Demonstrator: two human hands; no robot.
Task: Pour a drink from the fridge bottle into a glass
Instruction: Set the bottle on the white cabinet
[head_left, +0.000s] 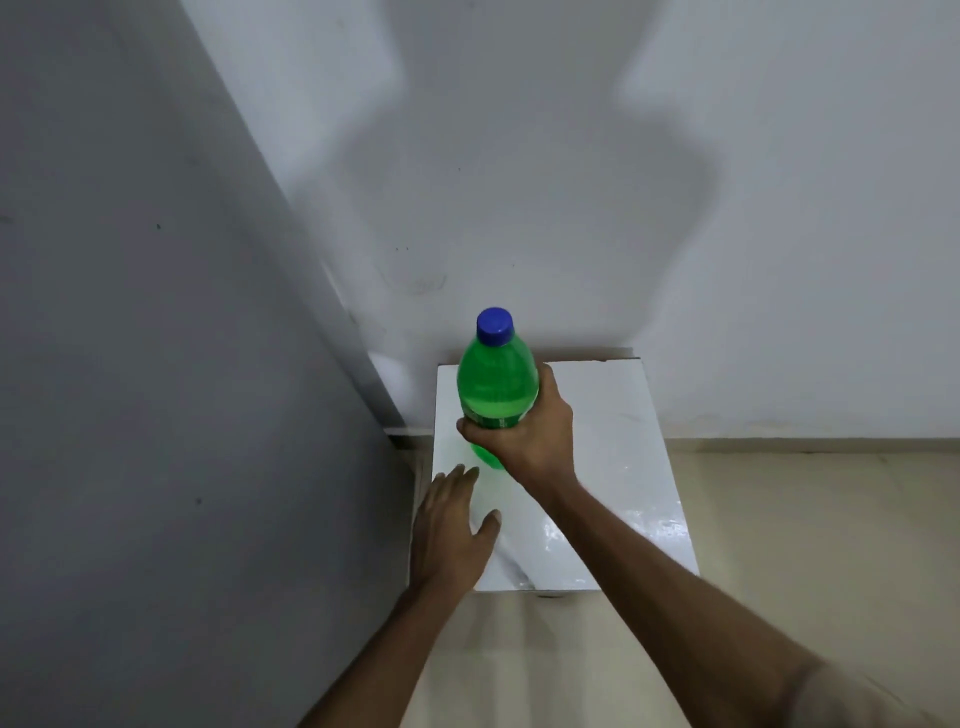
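A green plastic bottle with a blue cap stands upright over the white table top, near its far left part. My right hand is wrapped around the bottle's lower half. Whether the bottle's base touches the table I cannot tell. My left hand hovers flat over the table's left edge, fingers spread, holding nothing, a little in front of the bottle. No glass is in view.
A tall grey fridge side fills the left of the view, right beside the small table. A white wall stands behind it. Beige floor tiles lie to the right and in front.
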